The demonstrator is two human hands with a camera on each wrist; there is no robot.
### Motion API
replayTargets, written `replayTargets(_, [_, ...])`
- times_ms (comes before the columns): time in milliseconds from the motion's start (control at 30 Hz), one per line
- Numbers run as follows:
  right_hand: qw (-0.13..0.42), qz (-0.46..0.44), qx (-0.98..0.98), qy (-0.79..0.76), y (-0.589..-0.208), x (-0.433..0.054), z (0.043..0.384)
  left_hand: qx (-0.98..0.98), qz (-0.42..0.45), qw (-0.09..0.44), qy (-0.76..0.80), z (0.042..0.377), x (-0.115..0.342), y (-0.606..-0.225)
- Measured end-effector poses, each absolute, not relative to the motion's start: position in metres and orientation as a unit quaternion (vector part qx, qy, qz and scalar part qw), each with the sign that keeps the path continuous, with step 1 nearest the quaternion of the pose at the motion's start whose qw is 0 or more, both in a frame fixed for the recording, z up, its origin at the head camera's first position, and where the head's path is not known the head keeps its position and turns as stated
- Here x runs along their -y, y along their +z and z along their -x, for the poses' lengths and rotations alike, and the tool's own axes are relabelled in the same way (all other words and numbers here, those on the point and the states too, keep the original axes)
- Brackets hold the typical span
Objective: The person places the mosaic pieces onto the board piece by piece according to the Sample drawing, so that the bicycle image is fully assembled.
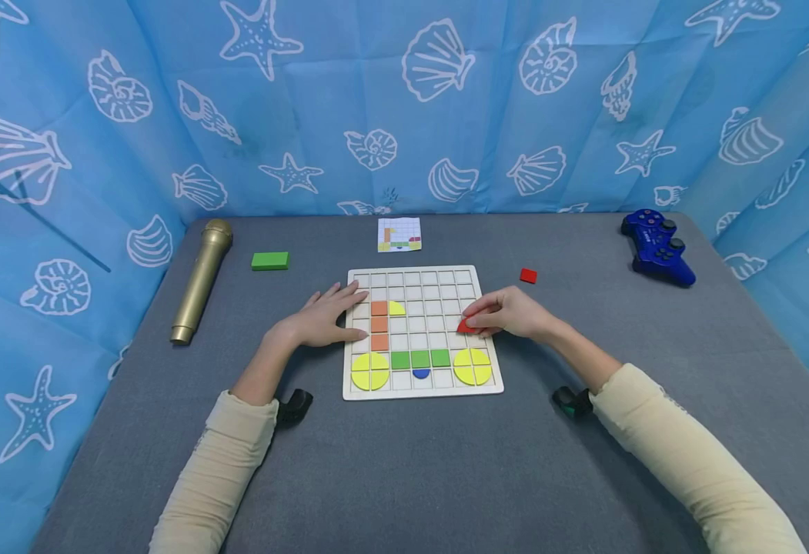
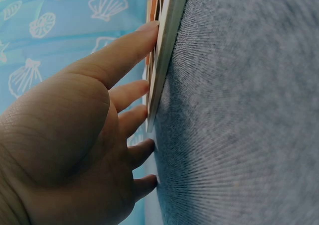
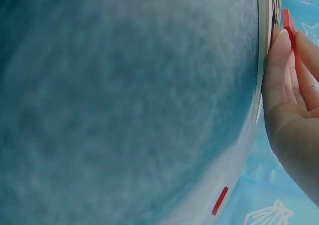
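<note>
A white gridded puzzle board (image 1: 423,395) lies flat in the middle of the table. My left hand (image 1: 321,317) rests on its left edge with fingers spread; in the left wrist view the thumb and two fingers touch the board's rim (image 2: 160,60). Between thumb and fingers, my right hand (image 1: 511,312) pinches a red tile (image 1: 464,327) over the board's right columns. On the board sit orange squares (image 1: 379,324), a yellow quarter-round tile (image 1: 396,308), green squares (image 1: 420,358), a blue half-round tile (image 1: 421,373) and two yellow circles (image 1: 369,371) made of quarters.
A loose red tile (image 1: 528,275) lies right of the board. Behind the board is a printed pattern card (image 1: 399,235). A green block (image 1: 269,261) and gold microphone (image 1: 202,281) lie left; a blue game controller (image 1: 656,248) lies far right. A patterned curtain (image 1: 404,108) hangs behind.
</note>
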State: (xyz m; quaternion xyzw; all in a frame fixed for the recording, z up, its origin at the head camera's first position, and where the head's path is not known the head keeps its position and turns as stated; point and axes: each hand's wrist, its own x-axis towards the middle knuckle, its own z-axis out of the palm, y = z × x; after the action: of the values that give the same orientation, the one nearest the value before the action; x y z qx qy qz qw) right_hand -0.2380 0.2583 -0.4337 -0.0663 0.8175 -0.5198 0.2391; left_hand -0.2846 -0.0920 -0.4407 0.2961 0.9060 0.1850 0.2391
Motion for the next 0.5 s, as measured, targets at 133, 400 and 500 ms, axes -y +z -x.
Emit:
replayTargets(133, [0.232, 0.103, -0.834, -0.490, -0.432, -0.253, 0.236, -0.907, -0.295, 0.239, 0.181, 0.285, 0.092, -0.441])
replayTargets(400, [0.206, 0.155, -0.860, -0.440, -0.433, -0.246, 0.234, -0.909, -0.289, 0.243, 0.177, 0.287, 0.092, -0.444])
replayTargets(500, [0.193, 0.166, -0.866, -0.431, -0.434, -0.246, 0.234, -0.906, -0.291, 0.244, 0.185, 0.287, 0.093, -0.443])
